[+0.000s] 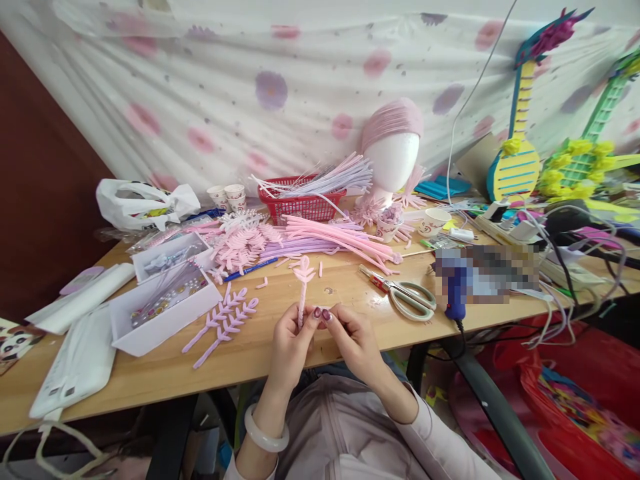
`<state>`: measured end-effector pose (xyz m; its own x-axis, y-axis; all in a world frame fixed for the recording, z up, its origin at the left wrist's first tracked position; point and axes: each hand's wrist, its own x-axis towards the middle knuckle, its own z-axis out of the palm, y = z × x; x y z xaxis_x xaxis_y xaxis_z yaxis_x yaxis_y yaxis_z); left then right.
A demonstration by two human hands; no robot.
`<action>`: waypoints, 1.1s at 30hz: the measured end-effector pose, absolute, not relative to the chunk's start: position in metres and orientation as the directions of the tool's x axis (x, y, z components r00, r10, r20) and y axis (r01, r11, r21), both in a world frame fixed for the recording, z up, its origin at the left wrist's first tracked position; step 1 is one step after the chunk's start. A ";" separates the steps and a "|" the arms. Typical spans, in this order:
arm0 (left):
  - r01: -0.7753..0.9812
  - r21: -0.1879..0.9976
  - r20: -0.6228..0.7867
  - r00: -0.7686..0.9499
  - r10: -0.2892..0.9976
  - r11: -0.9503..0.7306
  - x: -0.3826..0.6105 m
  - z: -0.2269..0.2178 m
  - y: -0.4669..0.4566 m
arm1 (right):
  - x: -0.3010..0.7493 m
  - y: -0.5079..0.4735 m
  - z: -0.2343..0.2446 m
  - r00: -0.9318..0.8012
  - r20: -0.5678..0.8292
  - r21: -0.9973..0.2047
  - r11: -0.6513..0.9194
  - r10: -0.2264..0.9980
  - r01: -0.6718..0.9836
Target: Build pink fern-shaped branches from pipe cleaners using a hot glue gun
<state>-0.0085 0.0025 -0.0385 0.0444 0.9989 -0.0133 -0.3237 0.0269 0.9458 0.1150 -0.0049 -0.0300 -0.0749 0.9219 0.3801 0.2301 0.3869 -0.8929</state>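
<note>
My left hand (293, 343) and my right hand (353, 337) meet at the table's near edge, both pinched on the lower stem of a pink pipe-cleaner sprig (303, 280) that stands upright between them. Its branched top rises above my fingers. Two finished lilac sprigs (225, 320) lie on the wooden table (150, 370) just left of my hands. A heap of pink and lilac pipe cleaners (330, 237) lies farther back. Scissors (405, 293) rest to the right of my hands.
White boxes of beads (163, 303) sit at the left. At the back are a red basket (300, 200), a white mannequin head (393, 157), paper cups (227, 195) and a plastic bag (145, 203). A blue glue gun (456, 293), cables and foam guitars (520, 153) crowd the right.
</note>
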 end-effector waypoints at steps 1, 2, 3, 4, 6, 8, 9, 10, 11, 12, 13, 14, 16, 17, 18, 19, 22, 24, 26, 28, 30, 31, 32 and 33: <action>-0.324 0.946 -0.011 0.046 0.999 0.026 -0.009 -0.039 0.003 | 0.114 -0.005 -0.031 -0.066 0.381 -0.892 0.386 0.922 0.235; -0.326 0.945 -0.007 0.048 0.999 0.022 -0.009 -0.039 0.003 | 0.114 -0.004 -0.032 -0.051 0.382 -0.892 0.383 0.923 0.240; -0.326 0.945 0.000 0.049 0.999 0.016 -0.009 -0.040 0.003 | 0.114 -0.004 -0.034 -0.029 0.384 -0.892 0.379 0.923 0.246; -0.326 0.945 0.006 0.047 0.999 0.010 -0.009 -0.040 0.003 | 0.113 -0.003 -0.034 0.000 0.387 -0.892 0.375 0.922 0.251; -0.327 0.945 0.013 0.040 0.999 0.001 -0.008 -0.040 0.002 | 0.112 -0.003 -0.035 0.061 0.390 -0.895 0.362 0.919 0.261; -0.330 0.944 0.017 0.023 1.000 -0.009 -0.008 -0.041 0.002 | 0.111 -0.002 -0.035 0.115 0.393 -0.897 0.352 0.912 0.268; -0.333 0.943 0.019 0.012 1.000 -0.013 -0.007 -0.042 0.002 | 0.110 -0.002 -0.034 0.138 0.392 -0.899 0.346 0.910 0.268; -0.336 0.942 0.020 0.002 1.000 -0.018 -0.007 -0.042 0.002 | 0.110 -0.002 -0.033 0.161 0.388 -0.903 0.339 0.908 0.265; -0.339 0.941 0.021 -0.005 1.000 -0.021 -0.007 -0.042 0.003 | 0.111 -0.001 -0.033 0.181 0.380 -0.908 0.328 0.907 0.261; -0.342 0.939 0.021 -0.010 1.000 -0.024 -0.007 -0.043 0.003 | 0.111 -0.001 -0.032 0.195 0.368 -0.914 0.315 0.909 0.256; -0.346 0.938 0.022 -0.014 1.000 -0.025 -0.007 -0.043 0.003 | 0.113 0.000 -0.031 0.194 0.353 -0.920 0.301 0.915 0.250; -0.350 0.936 0.021 -0.016 1.000 -0.026 -0.007 -0.043 0.003 | 0.114 0.001 -0.031 0.181 0.335 -0.927 0.289 0.925 0.241; -0.356 0.934 0.016 -0.021 1.000 -0.022 -0.008 -0.043 0.004 | 0.118 0.002 -0.029 0.137 0.301 -0.940 0.270 0.944 0.208; -0.358 0.933 0.009 -0.023 1.000 -0.017 -0.008 -0.043 0.004 | 0.120 0.003 -0.028 0.113 0.286 -0.948 0.264 0.952 0.179; -0.361 0.933 0.002 -0.023 1.000 -0.010 -0.008 -0.043 0.004 | 0.122 0.004 -0.026 0.094 0.274 -0.955 0.260 0.957 0.142; -0.364 0.931 -0.005 -0.021 1.000 -0.003 -0.008 -0.042 0.004 | 0.124 0.005 -0.025 0.081 0.262 -0.962 0.253 0.962 0.104; -0.386 0.922 -0.018 -0.020 1.000 0.009 -0.008 -0.041 0.003 | 0.127 0.005 -0.023 0.056 0.209 -0.978 0.209 0.976 0.002; -0.400 0.916 -0.027 -0.034 0.999 0.011 -0.007 -0.039 0.002 | 0.126 0.005 -0.023 0.066 0.171 -0.983 0.175 0.983 -0.062; -0.409 0.912 -0.036 -0.052 0.998 0.011 -0.006 -0.038 0.002 | 0.125 0.004 -0.025 0.097 0.151 -0.979 0.163 0.984 -0.123; -0.423 0.906 -0.041 -0.065 0.997 0.009 -0.006 -0.038 0.002 | 0.123 0.004 -0.028 0.129 0.147 -0.973 0.167 0.981 -0.157; -0.443 0.896 -0.048 -0.082 0.996 0.006 -0.006 -0.037 0.002 | 0.123 0.004 -0.030 0.140 0.150 -0.973 0.171 0.979 -0.152; -0.456 0.890 -0.055 -0.091 0.994 0.008 -0.006 -0.036 0.003 | 0.123 0.005 -0.030 0.132 0.150 -0.976 0.168 0.980 -0.138; -0.469 0.883 -0.065 -0.097 0.993 0.012 -0.006 -0.035 0.003 | 0.124 0.005 -0.030 0.119 0.144 -0.979 0.159 0.982 -0.124; -0.481 0.877 -0.077 -0.099 0.992 0.020 -0.006 -0.035 0.003 | 0.126 0.006 -0.031 0.109 0.133 -0.983 0.145 0.985 -0.114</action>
